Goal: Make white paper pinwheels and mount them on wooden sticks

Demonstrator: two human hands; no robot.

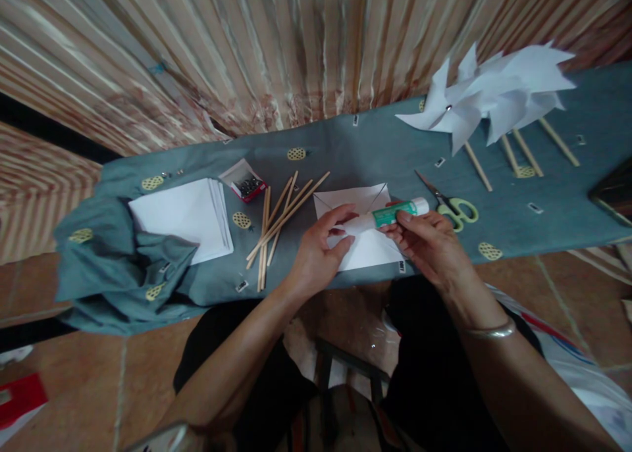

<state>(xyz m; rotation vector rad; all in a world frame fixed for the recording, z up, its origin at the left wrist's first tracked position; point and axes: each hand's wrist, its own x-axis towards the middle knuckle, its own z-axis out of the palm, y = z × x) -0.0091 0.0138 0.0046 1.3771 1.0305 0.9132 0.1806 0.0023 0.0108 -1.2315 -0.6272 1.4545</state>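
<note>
My right hand [427,245] is closed around a glue stick [395,214] with a green label and a white end, held level over a white paper square [368,253]. The square lies near the table's front edge, with diagonal lines running in from its corners. At the left end of the glue stick, my left hand [320,245] has its fingers curled around a pale, tapering piece that looks like a raised corner of the paper. Its exact grip is partly hidden. Just right of my right hand lie scissors [457,214] with light green handles.
Thin wooden sticks [281,225] lie crossed left of the paper, beside a small open box of pins [247,183]. Further left is a stack of white paper [185,218]. Several white paper pinwheels [494,97] on sticks lie at the back right. The patterned cloth [355,152] covers the table.
</note>
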